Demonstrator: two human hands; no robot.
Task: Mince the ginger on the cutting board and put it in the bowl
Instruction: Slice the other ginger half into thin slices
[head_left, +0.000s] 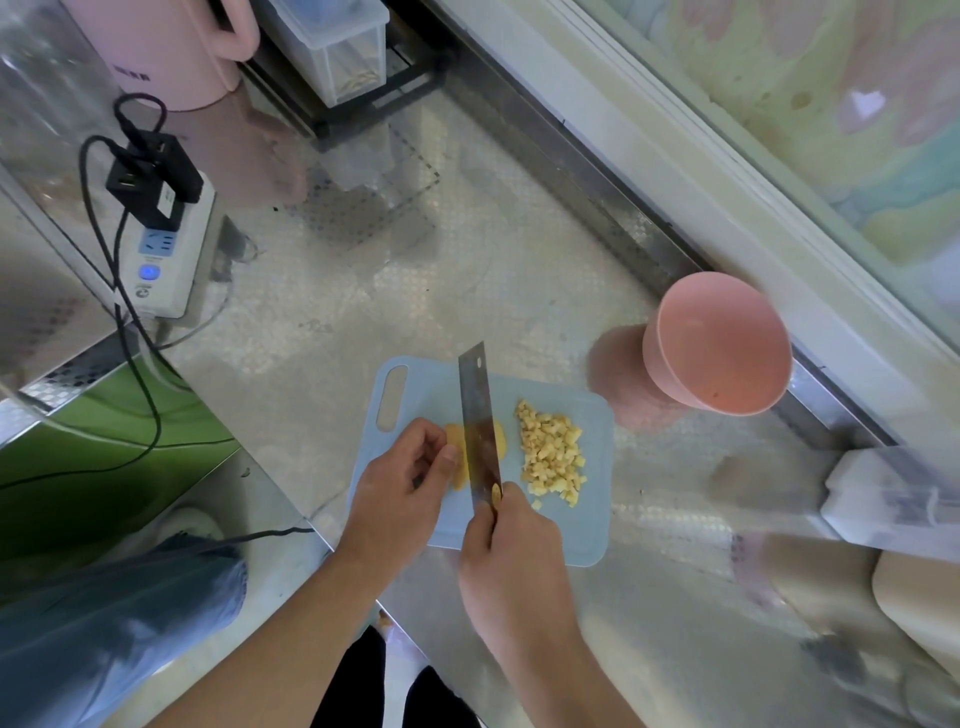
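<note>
A light blue cutting board (582, 535) lies on the steel counter. On it sits a pile of chopped ginger (551, 453) at the right and an uncut ginger piece (457, 441) at the left. My left hand (400, 483) holds that piece with curled fingers. My right hand (511, 545) grips the handle of a cleaver (480, 415), whose blade stands on the ginger piece right beside my left fingertips. An empty pink bowl (719, 345) stands just past the board's far right corner.
A white power strip (161, 260) with black plugs and cables lies at the left. A pink appliance (171, 47) and a clear container (337, 47) stand at the back. The counter's edge runs diagonally at the lower left. A white object (878, 499) lies at the right.
</note>
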